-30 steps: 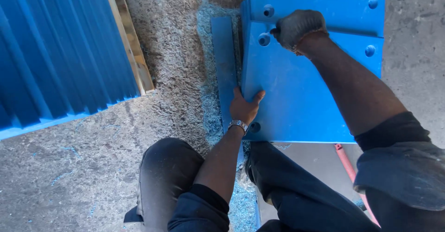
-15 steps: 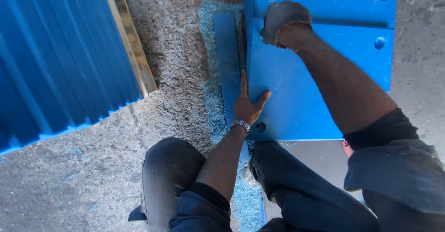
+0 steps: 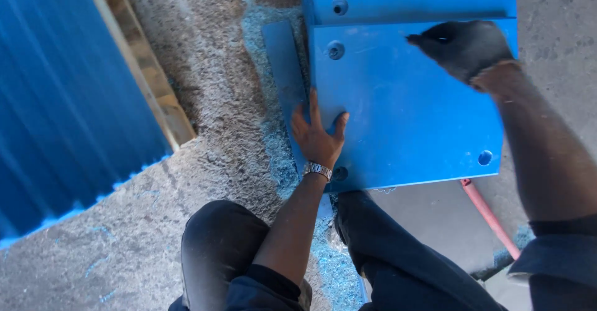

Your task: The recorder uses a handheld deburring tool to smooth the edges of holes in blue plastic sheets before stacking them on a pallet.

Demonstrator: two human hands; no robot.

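bright daylight, soft shadows, slight motion blur

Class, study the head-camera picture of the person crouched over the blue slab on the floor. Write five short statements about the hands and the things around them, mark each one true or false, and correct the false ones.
1. The left hand lies flat on the left edge of the blue slab. True.
2. The right hand holds a hammer. False: it rests on the slab's upper right part, and no tool is visible in it.
3. The left wrist wears a metal wristwatch. True.
4. The slab has no holes. False: round holes sit near its corners.
5. Blue shavings lie on the floor beside the slab. True.
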